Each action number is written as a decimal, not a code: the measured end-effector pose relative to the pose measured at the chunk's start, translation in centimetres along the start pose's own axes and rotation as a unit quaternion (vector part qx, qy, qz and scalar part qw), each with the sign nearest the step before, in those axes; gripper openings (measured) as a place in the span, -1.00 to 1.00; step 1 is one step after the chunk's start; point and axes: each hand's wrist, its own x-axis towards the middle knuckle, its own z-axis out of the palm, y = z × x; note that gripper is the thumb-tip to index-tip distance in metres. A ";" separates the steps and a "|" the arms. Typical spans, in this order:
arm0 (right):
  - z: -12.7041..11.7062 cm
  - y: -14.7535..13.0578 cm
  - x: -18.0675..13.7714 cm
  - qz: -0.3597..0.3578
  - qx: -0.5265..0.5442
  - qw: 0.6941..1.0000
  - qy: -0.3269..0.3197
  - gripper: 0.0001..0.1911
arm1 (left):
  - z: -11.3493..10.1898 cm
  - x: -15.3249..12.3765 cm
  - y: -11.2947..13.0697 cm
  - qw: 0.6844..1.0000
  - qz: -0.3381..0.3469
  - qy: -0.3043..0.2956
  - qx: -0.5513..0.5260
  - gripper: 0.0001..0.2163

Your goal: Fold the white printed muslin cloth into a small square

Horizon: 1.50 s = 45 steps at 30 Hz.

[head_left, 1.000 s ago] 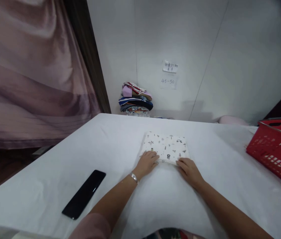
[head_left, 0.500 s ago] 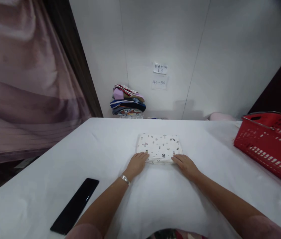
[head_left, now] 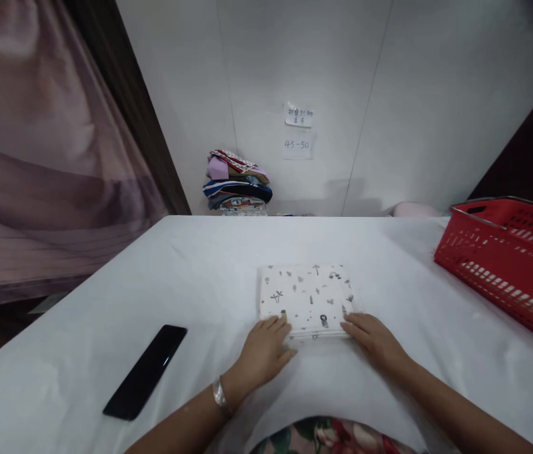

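A folded white cloth (head_left: 308, 296) with small grey printed motifs lies flat in the middle of the table, its stacked layers showing along the near edge. At its near left corner rests my left hand (head_left: 264, 350), fingertips on top and thumb held apart from the cloth. A silver bracelet (head_left: 220, 394) circles that wrist. My right hand (head_left: 375, 340) has its outstretched fingers on the near right corner; its thumb is not clearly visible.
On the white-covered table (head_left: 191, 265), a black phone-like slab (head_left: 146, 372) lies at left and a red plastic basket (head_left: 503, 265) stands at right. Folded fabrics (head_left: 238, 183) are piled beyond the far edge. A pinkish curtain (head_left: 34, 157) hangs at left.
The folded cloth has come nearer to me, along with both hands. My left thumb now shows apart from the cloth. The view has tilted slightly downward.
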 end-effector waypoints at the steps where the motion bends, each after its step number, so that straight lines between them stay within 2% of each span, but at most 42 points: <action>1: -0.3 -0.1 0.4 0.012 0.013 1.000 -0.013 -0.52 | -0.9 0.7 -0.1 1.000 -0.003 0.008 -0.012 -0.63; 4: -1.2 -0.6 2.7 0.066 0.056 0.992 -0.089 -0.57 | -2.8 3.8 -0.4 0.998 -0.027 0.054 -0.002 -0.60; 6: -1.3 -1.2 5.2 0.113 0.072 0.984 -0.120 -0.61 | -2.7 5.9 -0.5 0.996 -0.050 0.077 0.020 -0.56; 8: -0.5 -1.9 8.2 0.143 0.090 0.980 -0.101 -0.56 | -1.5 7.7 -0.6 0.992 -0.083 0.085 0.043 -0.51; 10: 0.9 -2.2 11.3 0.138 0.100 0.982 -0.084 -0.51 | 0.3 8.7 -0.8 0.988 -0.122 0.077 0.057 -0.48; 14: 4.0 -0.6 14.9 0.179 0.057 0.973 -0.136 -0.36 | 3.1 9.1 -1.4 0.985 -0.148 0.059 0.067 -0.46; 18: 5.9 2.9 13.9 0.262 -0.036 0.942 -0.205 -0.27 | 3.7 8.7 -1.7 0.986 -0.138 0.063 0.074 -0.46; 22: 7.0 4.6 12.0 0.260 -0.085 0.941 -0.200 -0.27 | 3.8 8.7 -1.7 0.986 -0.139 0.057 0.067 -0.45; 25: 7.5 4.6 11.8 0.249 -0.099 0.947 -0.180 -0.28 | 3.3 9.1 -1.7 0.987 -0.146 0.028 0.054 -0.45; 27: 7.8 4.5 11.9 0.247 -0.104 0.948 -0.174 -0.28 | 2.4 9.9 -1.6 0.985 -0.165 -0.015 0.037 -0.42; 29: 7.9 4.5 11.9 0.245 -0.107 0.948 -0.171 -0.28 | 1.4 11.0 -1.6 0.981 -0.189 -0.029 0.029 -0.39; 32: 7.8 4.6 11.8 0.245 -0.104 0.948 -0.176 -0.27 | 0.8 12.6 -2.1 0.976 -0.209 0.021 0.051 -0.38; 37: 6.8 3.9 13.2 0.280 -0.063 0.930 -0.230 -0.22 | 2.5 13.0 -3.5 0.969 -0.238 0.035 0.057 -0.41; 39: 6.3 3.1 14.7 0.289 -0.051 0.930 -0.222 -0.19 | 3.2 12.8 -3.8 0.969 -0.236 0.048 0.059 -0.41; 43: 6.2 2.1 17.0 0.249 -0.042 0.952 -0.172 -0.18 | 3.4 12.6 -3.8 0.969 -0.228 0.069 0.066 -0.42; 45: 6.8 2.3 16.9 0.242 -0.032 0.952 -0.185 -0.18 | 3.3 12.6 -3.8 0.969 -0.229 0.064 0.063 -0.42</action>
